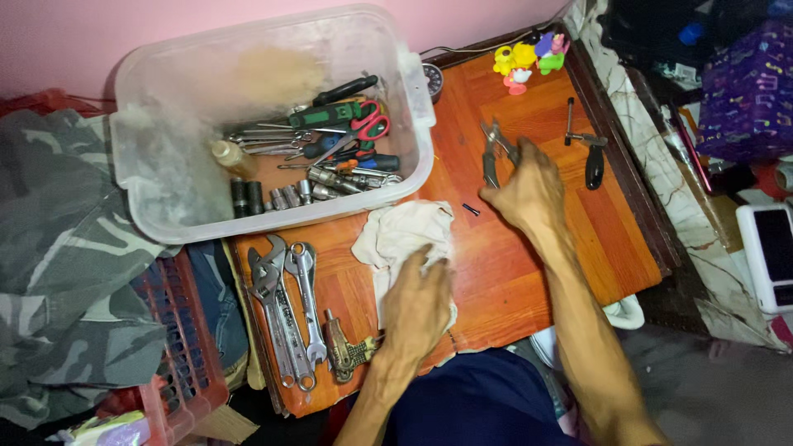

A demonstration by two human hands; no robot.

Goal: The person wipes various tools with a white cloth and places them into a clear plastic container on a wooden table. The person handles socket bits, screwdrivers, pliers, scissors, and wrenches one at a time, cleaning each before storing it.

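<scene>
My left hand (417, 307) rests palm down on a crumpled off-white rag (402, 233) lying on the orange wooden board (529, 281). My right hand (529, 186) reaches across the board and its fingers close around the handles of a pair of pliers (494, 149). A small dark screw (471, 210) lies just left of that hand.
A clear plastic tub (149, 177) at the back left holds scissors (363, 128), screwdrivers, sockets and a small bottle. Wrenches (285, 310) and a brass fitting (343, 353) lie at the board's front left. A black-handled tool (593, 161) and colourful toys (529, 59) sit at the back right. A red crate (178, 347) stands left.
</scene>
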